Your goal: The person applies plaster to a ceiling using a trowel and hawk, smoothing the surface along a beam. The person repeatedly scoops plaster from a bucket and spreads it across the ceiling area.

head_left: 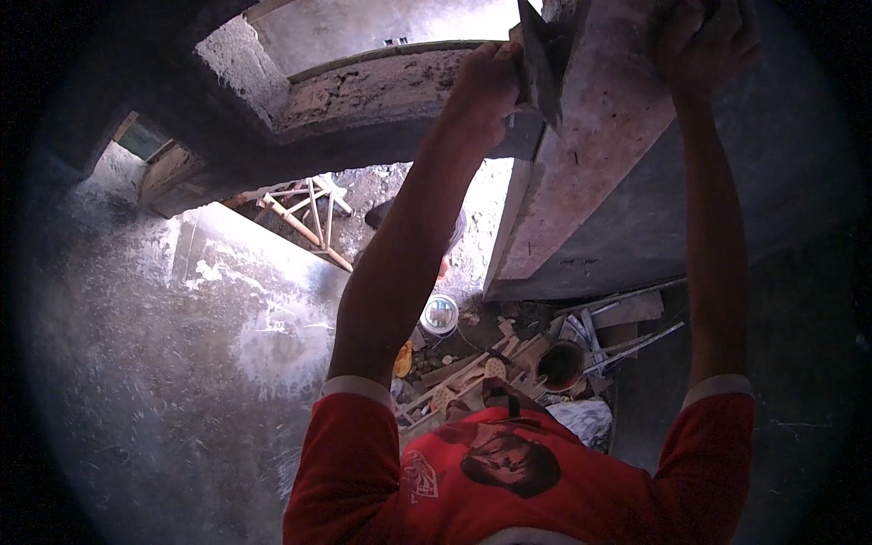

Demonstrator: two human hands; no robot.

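Note:
My left hand [490, 86] is raised at the top of the view, its fingers closed on a trowel [542, 77], whose dark flat blade narrows to a point. The blade stands beside the left edge of a long, wide board [599, 136] with a pinkish, mortar-stained face and a few nails in it. Up at the board's right side is my right hand [708, 50], its fingers bent around the edge there. Shadow hides part of the fingertips.
A rough plastered ledge [372, 91] runs left of the board. Below lie a white bucket [440, 314], a round dark container [560, 365], wood scraps [454, 368] and a white sack [581, 420]. Through the opening stands a wooden frame [309, 218]. A grey wall [182, 363] rises at left.

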